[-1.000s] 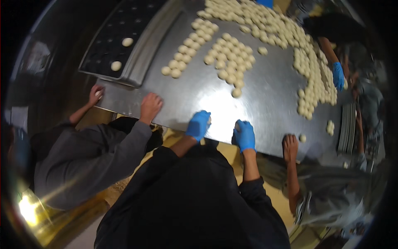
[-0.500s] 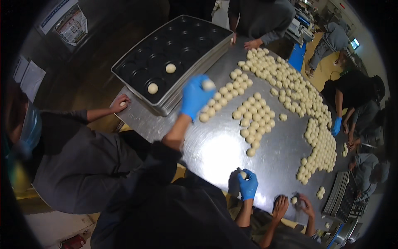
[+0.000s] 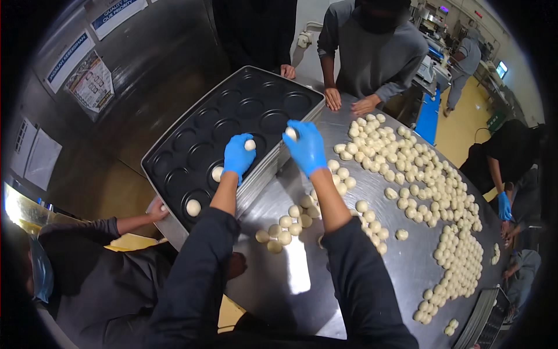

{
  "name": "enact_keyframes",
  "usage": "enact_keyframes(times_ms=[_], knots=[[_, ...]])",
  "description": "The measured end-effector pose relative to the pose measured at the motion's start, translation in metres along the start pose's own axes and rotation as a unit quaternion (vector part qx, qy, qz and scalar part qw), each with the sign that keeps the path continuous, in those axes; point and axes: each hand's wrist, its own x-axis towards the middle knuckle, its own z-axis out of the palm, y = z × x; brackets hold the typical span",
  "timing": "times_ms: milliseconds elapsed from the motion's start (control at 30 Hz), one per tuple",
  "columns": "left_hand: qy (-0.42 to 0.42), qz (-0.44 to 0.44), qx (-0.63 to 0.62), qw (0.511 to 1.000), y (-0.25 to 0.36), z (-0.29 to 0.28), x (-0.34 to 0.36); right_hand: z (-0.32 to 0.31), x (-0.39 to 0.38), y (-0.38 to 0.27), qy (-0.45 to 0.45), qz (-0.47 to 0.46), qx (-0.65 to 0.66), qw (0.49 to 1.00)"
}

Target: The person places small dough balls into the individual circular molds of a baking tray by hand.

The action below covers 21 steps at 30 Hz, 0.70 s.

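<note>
Seen from the head view: holding a round, cream-coloured dough ball (image 3: 250,145) in the blue-gloved left hand (image 3: 238,156), with fingers closed narrowly about it, over the black, round-welled baking tray with a pale metal rim (image 3: 208,119). Likewise holding a second cream dough ball (image 3: 290,134) in the blue-gloved right hand (image 3: 309,145), near the tray's right long edge. Cannot tell whether touching the tray or just above it. Lying in wells near the left wrist: a partly hidden ball (image 3: 217,174) and, nearer, a fully visible ball (image 3: 193,207).

Could dent or smear the soft dough by squeezing too hard. Could drop the right-hand ball onto the rim, or down the side of the metal tray stack (image 3: 263,179), by loosening too early. Could also nudge the partly hidden ball by swinging the left wrist outward.

Hemmed in on the right by the raised rim, and below the right forearm by the cluster of pale dough balls (image 3: 285,227) on the brushed-steel table (image 3: 261,296). Bounded too by a co-worker's bare hand (image 3: 157,209) at the near corner and another co-worker's hand (image 3: 288,71) beyond the far edge. Freest for moving above the bare wells, leftward and away.
</note>
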Motion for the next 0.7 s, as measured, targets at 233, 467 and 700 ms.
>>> enact_keyframes(times_ms=[233, 467, 700], knots=[[-0.022, 0.022, -0.041, 0.999, 0.004, -0.009, -0.008, 0.083, 0.071, 0.029, -0.210, 0.060, -0.155, 0.963], [-0.063, 0.039, 0.047, 0.996, 0.014, -0.026, -0.003, 0.072, 0.057, 0.012, -0.081, -0.031, -0.110, 0.990], [0.022, -0.028, -0.334, 0.942, 0.127, -0.042, -0.146, -0.024, -0.216, -0.054, 0.171, 0.282, 0.149, 0.932]])
